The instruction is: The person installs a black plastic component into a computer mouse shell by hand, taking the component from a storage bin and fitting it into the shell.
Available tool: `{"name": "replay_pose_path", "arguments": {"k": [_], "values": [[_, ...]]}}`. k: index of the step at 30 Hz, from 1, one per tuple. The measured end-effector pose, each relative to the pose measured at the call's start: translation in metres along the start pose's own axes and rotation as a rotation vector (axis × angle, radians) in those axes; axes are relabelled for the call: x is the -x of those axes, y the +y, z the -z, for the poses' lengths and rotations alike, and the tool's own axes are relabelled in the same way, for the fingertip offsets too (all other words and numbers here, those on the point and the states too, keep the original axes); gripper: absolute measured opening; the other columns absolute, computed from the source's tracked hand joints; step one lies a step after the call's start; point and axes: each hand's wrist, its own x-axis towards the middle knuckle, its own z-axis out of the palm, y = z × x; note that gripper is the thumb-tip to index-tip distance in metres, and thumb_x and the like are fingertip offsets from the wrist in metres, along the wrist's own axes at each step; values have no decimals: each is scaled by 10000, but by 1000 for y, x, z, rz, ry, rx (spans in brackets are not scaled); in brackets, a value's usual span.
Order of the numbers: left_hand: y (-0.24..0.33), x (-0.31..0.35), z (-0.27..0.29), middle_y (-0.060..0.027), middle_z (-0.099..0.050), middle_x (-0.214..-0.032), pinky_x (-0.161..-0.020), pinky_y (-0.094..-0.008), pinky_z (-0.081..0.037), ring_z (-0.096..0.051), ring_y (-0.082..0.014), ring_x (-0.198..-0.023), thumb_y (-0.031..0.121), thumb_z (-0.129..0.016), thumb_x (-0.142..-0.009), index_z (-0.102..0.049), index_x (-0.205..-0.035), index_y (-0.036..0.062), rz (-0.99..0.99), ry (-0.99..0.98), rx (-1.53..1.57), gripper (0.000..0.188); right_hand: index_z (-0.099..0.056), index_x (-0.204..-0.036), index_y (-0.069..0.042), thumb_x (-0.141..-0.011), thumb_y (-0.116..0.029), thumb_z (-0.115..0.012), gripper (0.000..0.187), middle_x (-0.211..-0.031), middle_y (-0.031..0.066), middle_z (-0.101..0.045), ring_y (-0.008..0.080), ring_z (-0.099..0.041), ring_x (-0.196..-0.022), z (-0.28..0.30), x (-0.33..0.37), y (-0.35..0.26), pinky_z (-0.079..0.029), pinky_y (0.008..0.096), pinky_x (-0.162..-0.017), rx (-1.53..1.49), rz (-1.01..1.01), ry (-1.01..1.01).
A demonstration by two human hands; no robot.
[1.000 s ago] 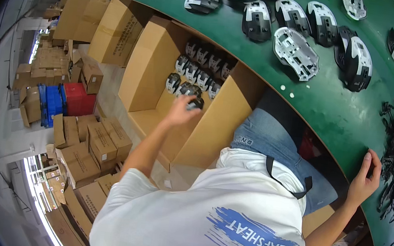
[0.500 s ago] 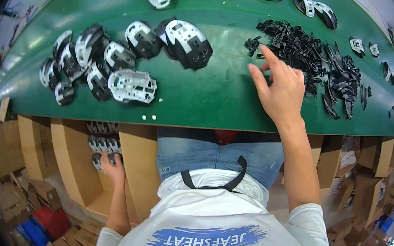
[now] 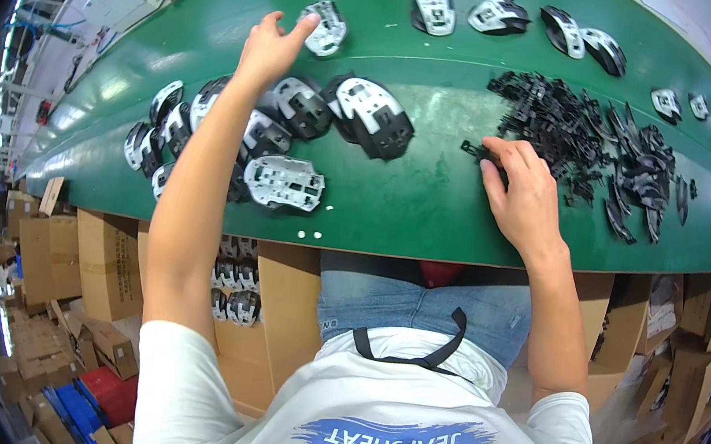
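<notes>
The left hand [image 3: 268, 53] has moved from the box [image 3: 288, 302] up over the table [image 3: 429, 204], thumb and fingers spread at the shell [image 3: 328, 31], contact unclear. The right hand [image 3: 524, 189] pinches the clip [image 3: 471, 149], seemingly by one end so the rest juts free leftward. The pile [image 3: 554, 122] lies just beyond that hand, probably for easy reach

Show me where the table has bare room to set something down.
Widest: the table, between the paired shells, the right hand and the near edge. Another lies left of the left hand, behind the shell cluster.
Crowded: that cluster, under and around the left forearm, and the black pile.
</notes>
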Motion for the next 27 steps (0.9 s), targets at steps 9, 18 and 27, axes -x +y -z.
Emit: {"name": "replay_pose_path", "arguments": {"k": [9, 18, 27], "values": [[28, -30, -44, -92, -678, -1031, -803, -358, -533, -632, -178, -893, 168, -763, -938, -583, -1201, -11, -19, -38, 395, 365, -691, -1315, -38, -952, 15, -653, 369, -952, 93, -655, 207, -655, -765, 17, 25, 12, -558, 330, -719, -253, -257, 125], [81, 186, 73, -243, -648, -1322, -1066, -589, -561, -674, -399, -1228, 105, -601, -862, -539, -1394, -32, 268, -718, 1420, 552, -745, -1101, -17, -891, -84, -863, 250, -1007, 53, -730, 116, -714, -895, 30, 44, 6, -579, 274, -803, -742, -381, 119], [90, 309, 18, -199, -647, -1322, -987, -455, -595, -680, -303, -1204, 562, -319, -1144, -432, -1524, 41, 486, -779, 1910, 655, -794, -1215, -40, -815, -39, -875, 409, -961, 114, -782, 205, -733, -760, 59, 40, -82, -579, 301, -679, -726, 64, -175]]}}
